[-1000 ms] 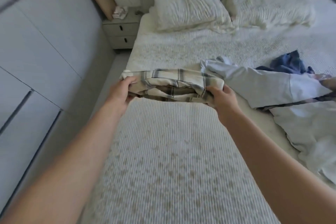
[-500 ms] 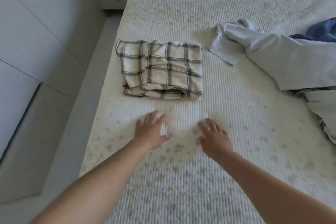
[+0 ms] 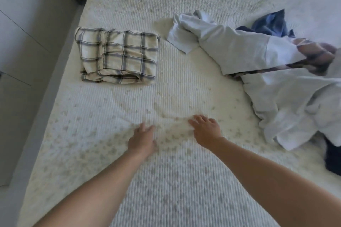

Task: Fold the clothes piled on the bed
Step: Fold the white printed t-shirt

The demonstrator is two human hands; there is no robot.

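Both hands have drawn back from the folded plaid garment [image 3: 118, 55] near the bed's [image 3: 184, 180] left edge, left hand [image 3: 142, 139] and right hand [image 3: 206, 131] flat with fingers spread and empty, and reaching for the unfolded pile [image 3: 276, 83] at the right risks dragging several tangled pieces together.

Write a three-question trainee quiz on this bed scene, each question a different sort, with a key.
1. True or false: the plaid garment lies folded on the bedspread, apart from both hands.
2. Multiple choice: the unfolded pile lies on which side of the plaid garment? A) the person's right B) the person's left C) under it
3. Fill in: the left hand and the right hand each hold ____.

Key
1. True
2. A
3. Nothing; both rest open on the bedspread
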